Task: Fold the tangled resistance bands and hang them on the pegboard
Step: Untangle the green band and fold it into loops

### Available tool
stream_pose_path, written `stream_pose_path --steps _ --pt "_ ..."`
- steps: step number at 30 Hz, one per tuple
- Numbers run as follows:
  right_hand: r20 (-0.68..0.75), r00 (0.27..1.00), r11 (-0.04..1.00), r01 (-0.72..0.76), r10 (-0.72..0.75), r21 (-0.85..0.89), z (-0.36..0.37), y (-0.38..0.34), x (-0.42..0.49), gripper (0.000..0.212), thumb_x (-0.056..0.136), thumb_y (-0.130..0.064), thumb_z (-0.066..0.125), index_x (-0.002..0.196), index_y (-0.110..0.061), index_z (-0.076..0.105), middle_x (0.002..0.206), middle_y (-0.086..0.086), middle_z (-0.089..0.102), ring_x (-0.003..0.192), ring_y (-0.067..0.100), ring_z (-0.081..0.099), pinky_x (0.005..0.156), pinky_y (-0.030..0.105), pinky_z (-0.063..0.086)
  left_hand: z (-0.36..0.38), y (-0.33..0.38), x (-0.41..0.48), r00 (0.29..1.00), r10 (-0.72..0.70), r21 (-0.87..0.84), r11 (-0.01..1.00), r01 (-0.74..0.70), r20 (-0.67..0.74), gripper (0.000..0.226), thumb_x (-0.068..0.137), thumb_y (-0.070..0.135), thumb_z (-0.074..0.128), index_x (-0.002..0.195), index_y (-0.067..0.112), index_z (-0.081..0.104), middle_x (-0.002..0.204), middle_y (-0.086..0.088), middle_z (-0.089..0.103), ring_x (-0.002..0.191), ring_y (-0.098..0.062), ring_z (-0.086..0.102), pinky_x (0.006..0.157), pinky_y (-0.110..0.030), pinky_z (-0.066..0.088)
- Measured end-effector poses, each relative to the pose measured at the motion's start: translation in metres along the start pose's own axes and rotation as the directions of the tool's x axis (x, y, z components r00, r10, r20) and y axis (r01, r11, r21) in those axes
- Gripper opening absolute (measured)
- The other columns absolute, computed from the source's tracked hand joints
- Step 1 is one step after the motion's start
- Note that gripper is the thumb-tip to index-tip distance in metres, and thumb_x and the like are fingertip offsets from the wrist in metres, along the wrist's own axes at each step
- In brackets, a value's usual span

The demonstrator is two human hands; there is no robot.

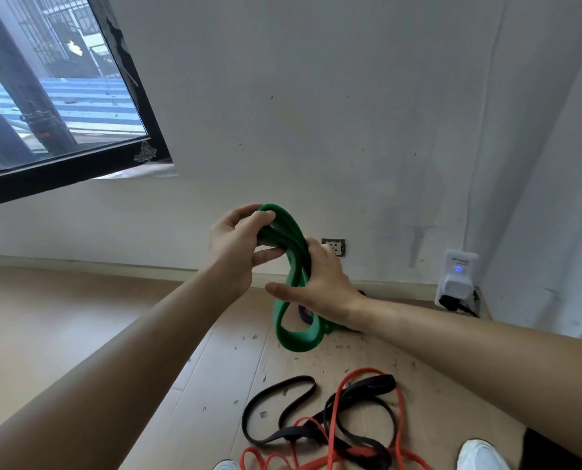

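Observation:
A wide green resistance band hangs in several loops in front of me, held up off the floor. My left hand grips its top bend between thumb and fingers. My right hand wraps round the gathered strands lower down, thumb stretched out to the left. A purple band shows just behind the green loop, mostly hidden. On the floor near my feet lie a tangle of black bands and a thin red band woven through them. No pegboard is in view.
A white wall stands close ahead, with a wall socket and a white plugged-in device at the right. A black-framed window fills the upper left. The wooden floor carries small scraps. My white shoes show at the bottom edge.

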State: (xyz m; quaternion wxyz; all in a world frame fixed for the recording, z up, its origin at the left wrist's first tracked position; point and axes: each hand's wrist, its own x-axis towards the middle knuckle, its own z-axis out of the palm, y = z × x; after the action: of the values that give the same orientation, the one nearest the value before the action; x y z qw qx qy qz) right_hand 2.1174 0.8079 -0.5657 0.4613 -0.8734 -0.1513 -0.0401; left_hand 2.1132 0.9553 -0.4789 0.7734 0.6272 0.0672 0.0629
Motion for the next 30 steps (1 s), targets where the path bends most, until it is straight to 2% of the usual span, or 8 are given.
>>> stream_pose_path --steps 4,6,9,12,17,19,23,30 --pt "-0.03 1.0 0.999 0.002 -0.001 0.04 -0.011 0.013 0.002 0.058 0.075 -0.039 0.08 0.126 -0.031 0.052 0.11 -0.002 0.057 0.099 0.017 0.056 0.088 0.039 0.051 0.0 0.0 -0.001 0.998 -0.037 -0.036 0.999 0.035 -0.046 0.02 0.092 0.005 0.069 0.112 0.002 0.066 0.085 -0.013 0.073 0.082 -0.026 0.075 0.069 -0.042 0.063" --pt "0.043 0.999 0.998 -0.024 0.021 0.05 -0.025 0.017 0.006 0.06 0.078 -0.03 0.082 0.131 -0.03 0.054 0.111 -0.006 0.061 0.102 0.014 0.06 0.09 0.033 0.052 -0.006 0.0 0.0 0.997 -0.047 -0.029 0.999 0.046 -0.053 0.017 0.093 0.005 0.067 0.109 0.002 0.067 0.084 -0.012 0.073 0.085 -0.028 0.075 0.07 -0.043 0.063" --pt "0.181 0.984 1.0 0.008 -0.007 -0.004 -0.033 0.025 0.006 0.079 0.074 -0.03 0.086 0.141 -0.033 0.045 0.116 -0.008 0.06 0.108 0.014 0.059 0.094 0.033 0.052 -0.015 -0.005 0.003 0.998 -0.043 0.066 0.997 0.045 -0.038 0.018 0.092 0.006 0.068 0.11 0.002 0.069 0.092 -0.016 0.073 0.088 -0.03 0.075 0.069 -0.042 0.063" --pt "0.243 0.97 0.992 0.043 -0.014 -0.118 -0.027 0.039 0.005 0.083 0.072 -0.026 0.087 0.141 -0.033 0.041 0.12 -0.007 0.06 0.111 0.015 0.058 0.096 0.035 0.053 -0.021 -0.016 0.01 0.998 -0.065 0.183 0.981 0.067 -0.019 0.021 0.092 0.008 0.068 0.113 0.004 0.07 0.096 -0.018 0.071 0.085 -0.03 0.075 0.068 -0.041 0.063" --pt "0.225 0.974 0.962 0.044 0.019 -0.269 -0.025 0.065 0.023 0.058 0.072 -0.03 0.087 0.115 -0.025 0.048 0.108 -0.002 0.064 0.098 0.02 0.064 0.087 0.042 0.056 -0.05 -0.053 0.038 0.978 -0.209 0.381 0.903 0.199 -0.016 0.024 0.095 0.011 0.067 0.118 0.001 0.068 0.094 -0.015 0.069 0.081 -0.024 0.074 0.07 -0.035 0.064" --pt "0.241 0.97 0.94 0.086 -0.004 -0.33 -0.017 0.079 0.028 0.048 0.077 -0.028 0.084 0.109 -0.026 0.047 0.104 -0.001 0.066 0.092 0.022 0.065 0.082 0.043 0.058 -0.063 -0.071 0.051 0.956 -0.293 0.448 0.854 0.266 -0.009 0.025 0.096 0.011 0.067 0.119 0.001 0.067 0.1 -0.017 0.069 0.086 -0.026 0.073 0.076 -0.036 0.064" --pt "0.315 0.949 0.911 0.15 -0.024 -0.383 0.009 0.122 0.027 0.038 0.088 -0.027 0.075 0.115 -0.026 0.048 0.112 0.0 0.068 0.095 0.022 0.064 0.079 0.036 0.053 -0.071 -0.116 0.076 0.919 -0.393 0.528 0.775 0.348 -0.029 0.021 0.097 0.009 0.065 0.117 0.003 0.067 0.106 -0.019 0.068 0.093 -0.03 0.073 0.088 -0.041 0.061" --pt "0.415 0.907 0.889 0.131 0.072 -0.439 0.066 0.224 0.031 0.032 0.092 -0.022 0.07 0.119 -0.023 0.054 0.116 0.001 0.068 0.106 0.025 0.062 0.088 0.041 0.051 -0.083 -0.258 0.108 0.825 -0.549 0.461 0.702 0.543 -0.136 0.026 0.099 0.009 0.062 0.125 0.004 0.063 0.103 -0.016 0.068 0.088 -0.029 0.072 0.077 -0.037 0.064"
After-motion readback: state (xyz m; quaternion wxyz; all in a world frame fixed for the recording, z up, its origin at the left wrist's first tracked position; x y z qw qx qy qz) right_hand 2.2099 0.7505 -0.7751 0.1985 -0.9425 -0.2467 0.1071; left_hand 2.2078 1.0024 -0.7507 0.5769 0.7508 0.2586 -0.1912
